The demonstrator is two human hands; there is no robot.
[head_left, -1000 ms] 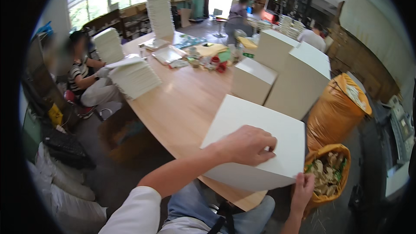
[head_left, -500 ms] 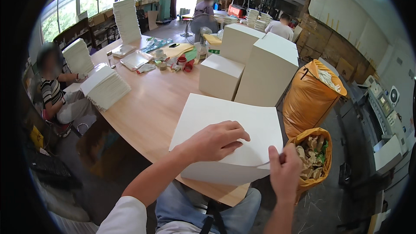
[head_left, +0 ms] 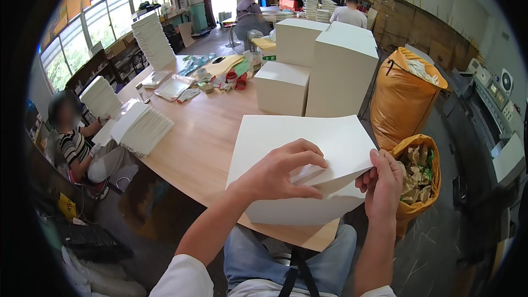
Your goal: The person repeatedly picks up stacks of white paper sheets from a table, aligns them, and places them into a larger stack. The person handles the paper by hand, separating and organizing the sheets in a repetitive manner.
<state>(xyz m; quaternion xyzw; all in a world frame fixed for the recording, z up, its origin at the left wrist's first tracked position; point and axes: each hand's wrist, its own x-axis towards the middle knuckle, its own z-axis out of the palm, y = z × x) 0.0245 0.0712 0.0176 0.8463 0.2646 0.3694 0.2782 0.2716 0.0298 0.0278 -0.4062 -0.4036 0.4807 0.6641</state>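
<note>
Two hands work one large white sheet (head_left: 308, 148) at the near edge of the wooden table (head_left: 192, 148). The left hand (head_left: 278, 171) lies spread on the sheet's middle, fingers curled and pressing a raised fold down against the layers beneath. The right hand (head_left: 382, 179) is at the sheet's right edge, thumb and fingers pinched on the lifted corner. The sheet looks light and thin but fairly stiff, like card stock: it bends in a smooth curve rather than drooping, and would likely crease for good if pinched hard. Its edges and corners seem the best places to take hold, with a flat palm steadying the middle. Beyond the sheet stand tall white paper stacks (head_left: 324, 60). To the sheet's right sit an orange sack (head_left: 404, 99) and a smaller orange bag of scraps (head_left: 421, 170). Far to its left a seated person (head_left: 74, 137) handles fanned white piles (head_left: 140, 126).
</note>
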